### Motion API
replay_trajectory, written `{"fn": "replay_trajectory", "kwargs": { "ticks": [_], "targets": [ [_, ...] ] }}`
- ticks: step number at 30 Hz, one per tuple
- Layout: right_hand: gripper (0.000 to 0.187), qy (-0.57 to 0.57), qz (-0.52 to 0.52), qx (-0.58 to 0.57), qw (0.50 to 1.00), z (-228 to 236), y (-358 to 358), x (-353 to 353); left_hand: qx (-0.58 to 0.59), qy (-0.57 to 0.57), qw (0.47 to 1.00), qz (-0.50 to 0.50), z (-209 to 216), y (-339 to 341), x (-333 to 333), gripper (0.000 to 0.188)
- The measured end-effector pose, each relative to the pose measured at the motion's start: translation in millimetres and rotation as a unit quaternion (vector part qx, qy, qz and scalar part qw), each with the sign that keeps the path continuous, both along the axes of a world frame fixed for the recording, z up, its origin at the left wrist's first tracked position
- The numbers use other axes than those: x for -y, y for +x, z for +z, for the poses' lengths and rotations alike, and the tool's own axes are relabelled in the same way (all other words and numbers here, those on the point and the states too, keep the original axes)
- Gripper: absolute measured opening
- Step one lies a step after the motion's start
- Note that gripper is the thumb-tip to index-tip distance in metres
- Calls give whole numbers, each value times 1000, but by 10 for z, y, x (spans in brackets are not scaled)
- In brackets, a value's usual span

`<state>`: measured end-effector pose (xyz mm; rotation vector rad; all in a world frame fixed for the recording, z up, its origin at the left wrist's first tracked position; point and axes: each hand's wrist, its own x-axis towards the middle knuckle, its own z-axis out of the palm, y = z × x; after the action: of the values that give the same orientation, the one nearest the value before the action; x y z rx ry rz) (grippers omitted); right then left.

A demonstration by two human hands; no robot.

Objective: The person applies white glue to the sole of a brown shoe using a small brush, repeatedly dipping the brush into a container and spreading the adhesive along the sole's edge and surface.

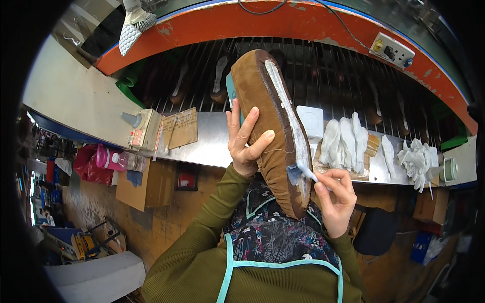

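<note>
A brown suede shoe upper (252, 108) is tilted in front of me, with a teal form showing at its far left side. Down its underside runs a long strip coated in white (288, 111), edged by a darker brown band. My left hand (247, 141) grips the upper from the left, thumb and fingers spread over the suede. Between the fingers of my right hand (336, 199) is a small brush with a pale handle (306, 170). Its blue-grey head touches the near part of the coated underside. A loose thread lies over the suede near my left thumb.
Beyond the metal ledge (207, 132) run dark rods (197, 76) with more shoes among them. White cloth-like pieces (346, 141) and a white square container (309, 122) lie to the right. Cardboard (182, 129) sits left; an orange beam (283, 22) with a socket box (392, 50) arches above.
</note>
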<state>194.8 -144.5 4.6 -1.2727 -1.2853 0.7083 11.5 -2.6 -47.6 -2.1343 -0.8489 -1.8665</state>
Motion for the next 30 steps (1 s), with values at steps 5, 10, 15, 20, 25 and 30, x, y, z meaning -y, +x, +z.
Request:
{"fn": "replay_trajectory", "kwargs": {
  "ticks": [5,10,15,20,25,30],
  "targets": [
    [22,38,-31,84,995,33,-19,-210,-16,-9,1000,6,-8,-45,15,36],
    [23,56,-41,131,989,17,-23,-379,-22,-11,1000,6,-6,-97,-7,38],
    [23,110,-49,139,983,14,-9,-575,-25,-22,999,7,11,-141,-26,38],
    [21,105,64,81,989,20,121,-716,-22,-28,999,5,46,-132,-36,36],
    [21,88,133,66,985,-41,239,-668,-30,-44,999,-7,46,-159,-79,31],
    [19,79,139,78,984,-99,302,-573,-33,-72,997,-10,46,-133,-83,34]
  ]
}}
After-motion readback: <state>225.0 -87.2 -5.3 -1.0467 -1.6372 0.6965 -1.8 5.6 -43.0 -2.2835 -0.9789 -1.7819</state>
